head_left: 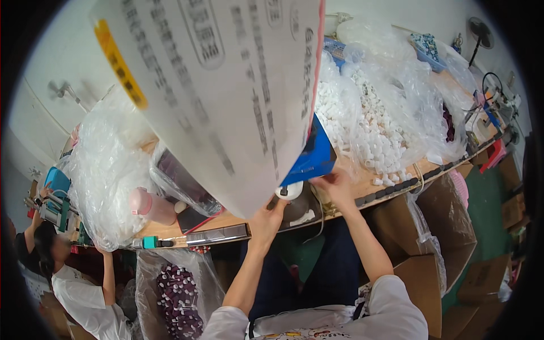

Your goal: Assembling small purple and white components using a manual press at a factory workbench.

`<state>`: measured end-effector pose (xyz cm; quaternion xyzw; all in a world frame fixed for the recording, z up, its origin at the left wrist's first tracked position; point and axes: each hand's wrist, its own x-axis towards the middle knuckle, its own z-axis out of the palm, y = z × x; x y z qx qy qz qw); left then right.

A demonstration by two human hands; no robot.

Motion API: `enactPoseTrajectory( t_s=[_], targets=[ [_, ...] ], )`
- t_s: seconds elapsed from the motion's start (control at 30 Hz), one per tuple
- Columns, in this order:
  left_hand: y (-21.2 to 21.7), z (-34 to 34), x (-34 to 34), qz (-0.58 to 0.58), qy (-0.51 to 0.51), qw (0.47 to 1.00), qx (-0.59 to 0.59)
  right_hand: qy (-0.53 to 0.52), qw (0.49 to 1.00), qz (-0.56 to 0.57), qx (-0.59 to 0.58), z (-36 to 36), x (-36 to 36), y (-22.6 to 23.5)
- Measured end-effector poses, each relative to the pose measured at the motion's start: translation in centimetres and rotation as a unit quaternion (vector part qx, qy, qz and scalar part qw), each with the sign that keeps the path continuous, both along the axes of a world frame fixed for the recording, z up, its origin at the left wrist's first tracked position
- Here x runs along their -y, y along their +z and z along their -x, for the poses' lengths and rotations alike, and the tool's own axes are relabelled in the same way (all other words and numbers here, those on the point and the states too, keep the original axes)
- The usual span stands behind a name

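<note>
A large printed white sheet [226, 102] hangs close in front and hides much of the middle of the bench. Below its lower edge, my left hand [268, 215] is closed beside a white round part with a black piece [289, 191], its thumb near that part. Whatever its fingers hold is hidden. My right hand [338, 188] is at the right, just below a blue box-shaped machine body [313, 156]. Its fingers are bent together toward the machine, and what lies between them is too small to make out. A dark rounded base [300, 211] sits between the hands.
Small white caps [377, 133] are heaped at the right under clear plastic [413, 85]. Left are a pink bottle [153, 205] and clear bags [110, 164]. Below, a bag holds purple white-capped pieces [180, 300]. Cardboard boxes [419, 283] stand right; a co-worker [85, 277] sits left.
</note>
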<state>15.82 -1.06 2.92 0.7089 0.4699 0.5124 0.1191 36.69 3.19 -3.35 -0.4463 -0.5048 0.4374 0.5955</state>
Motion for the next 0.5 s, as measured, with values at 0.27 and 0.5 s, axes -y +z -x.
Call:
enactPoseTrajectory(
  t_s=[0.27,0.5],
  targets=[
    [1.1,18.2,9.1,0.264,0.315,0.807,-0.423,0.056,0.988,0.038,0.135,3.3,2.4,3.1],
    [-1.7,13.1,-1.0,0.093,0.136,0.977,-0.137,-0.026,0.917,-0.173,0.358,5.4,2.8,3.2]
  ],
)
